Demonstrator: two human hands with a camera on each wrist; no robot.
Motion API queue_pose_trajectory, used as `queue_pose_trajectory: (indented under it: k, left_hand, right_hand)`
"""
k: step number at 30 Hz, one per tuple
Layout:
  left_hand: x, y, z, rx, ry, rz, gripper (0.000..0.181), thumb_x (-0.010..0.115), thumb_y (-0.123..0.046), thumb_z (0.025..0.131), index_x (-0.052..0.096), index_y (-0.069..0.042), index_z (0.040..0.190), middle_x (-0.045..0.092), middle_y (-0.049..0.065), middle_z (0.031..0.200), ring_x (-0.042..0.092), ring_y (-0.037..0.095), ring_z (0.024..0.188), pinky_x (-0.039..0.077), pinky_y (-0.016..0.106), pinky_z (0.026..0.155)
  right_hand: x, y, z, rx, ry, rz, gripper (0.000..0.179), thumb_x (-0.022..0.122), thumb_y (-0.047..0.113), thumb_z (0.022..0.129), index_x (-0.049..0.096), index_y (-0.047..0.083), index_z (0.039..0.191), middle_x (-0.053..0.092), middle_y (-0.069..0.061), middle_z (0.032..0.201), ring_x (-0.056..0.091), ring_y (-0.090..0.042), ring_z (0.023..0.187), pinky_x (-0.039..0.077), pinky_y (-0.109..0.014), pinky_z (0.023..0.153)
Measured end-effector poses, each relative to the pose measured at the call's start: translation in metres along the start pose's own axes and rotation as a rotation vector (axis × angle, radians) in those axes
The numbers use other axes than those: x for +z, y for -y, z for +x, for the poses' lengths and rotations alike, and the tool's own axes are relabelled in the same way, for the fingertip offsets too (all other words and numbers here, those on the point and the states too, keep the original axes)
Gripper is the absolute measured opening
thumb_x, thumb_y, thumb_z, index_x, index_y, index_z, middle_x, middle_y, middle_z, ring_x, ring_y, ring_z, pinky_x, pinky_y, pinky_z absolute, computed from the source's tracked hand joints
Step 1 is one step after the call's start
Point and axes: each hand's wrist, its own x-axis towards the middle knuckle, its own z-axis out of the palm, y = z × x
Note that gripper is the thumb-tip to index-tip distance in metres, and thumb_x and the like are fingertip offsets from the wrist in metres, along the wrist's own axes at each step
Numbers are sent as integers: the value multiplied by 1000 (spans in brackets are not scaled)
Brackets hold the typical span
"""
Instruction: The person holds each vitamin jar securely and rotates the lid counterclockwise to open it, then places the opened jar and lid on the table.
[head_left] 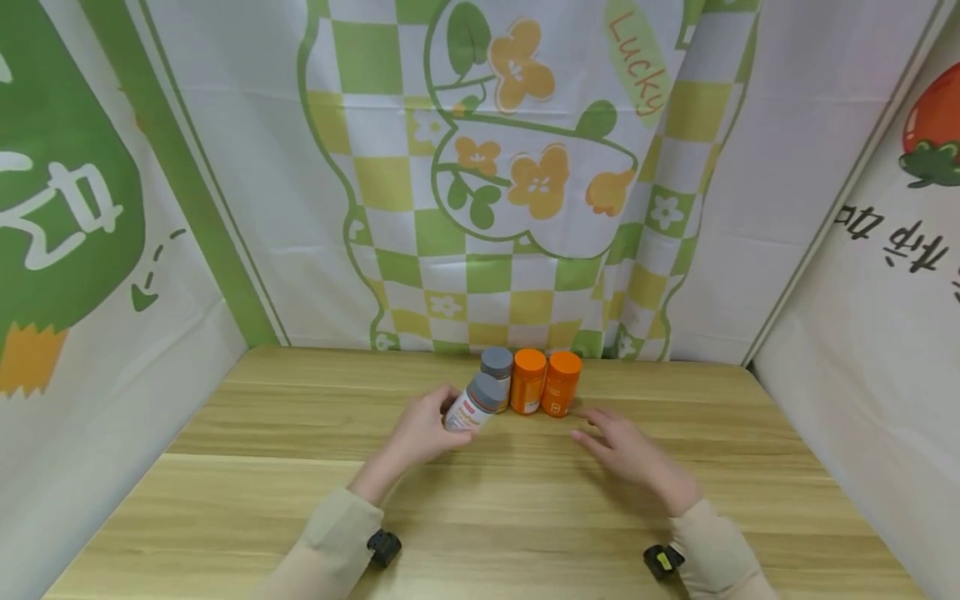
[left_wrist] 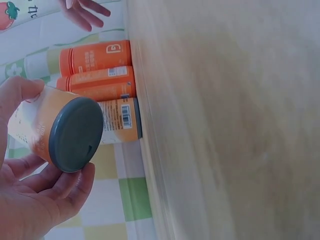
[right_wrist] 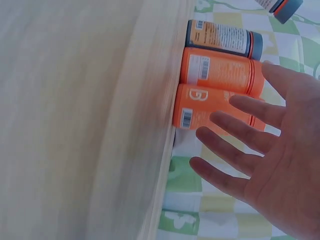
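Above table (head_left: 525, 517), left grip (head_left: 422, 429) holds tilted gray-lidded bottle (head_left: 472, 405).

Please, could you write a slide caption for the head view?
Left grip holds a tilted grey-capped bottle near three standing bottles; right grip is empty.

Checked cloth (head_left: 495, 275) hangs behind a wooden table (head_left: 517, 508).
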Motion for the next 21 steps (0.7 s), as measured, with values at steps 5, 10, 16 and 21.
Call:
queue_pose_trajectory:
  k: [5, 10, 16, 21]
  left_hand:
    - [2, -3, -1, 24, 1, -8, 42, 81, -23, 67, 60, -11, 101, 66, 0, 91, 61, 14, 78, 50, 29, 67]
    - [5, -5, -2, 32, 15, -3, 42, 82, -25, 67, 61, -13, 102, 66, -1, 90, 59, 10, 77, 50, 27, 67]
    - [9, -7, -2, 48, 24, -26, 44, 82, -23, 67, 61, -12, 105, 65, -1, 91, 59, 12, 77, 50, 27, 67]
    - [11, -9, -2, 68, 37, -35, 45, 82, -22, 66, 62, -11, 106, 65, 0, 91, 59, 13, 77, 49, 25, 66]
  right_hand:
    - [4, 7, 5, -12, -11, 10, 46, 51, 37, 97, 54, 6, 131, 57, -18, 129, 54, -36, 118, 42, -51, 98]
    - [7, 13, 10, -30, -25, 24, 44, 52, 35, 96, 55, 8, 130, 56, -17, 131, 53, -35, 121, 41, -51, 100]
    - [13, 21, 15, -75, -54, 37, 42, 53, 33, 96, 56, 8, 129, 58, -13, 129, 54, -31, 119, 42, -48, 99]
    - [16, 26, 18, -100, -82, 50, 41, 53, 32, 96, 55, 9, 130, 58, -10, 128, 55, -28, 118, 44, -46, 98]
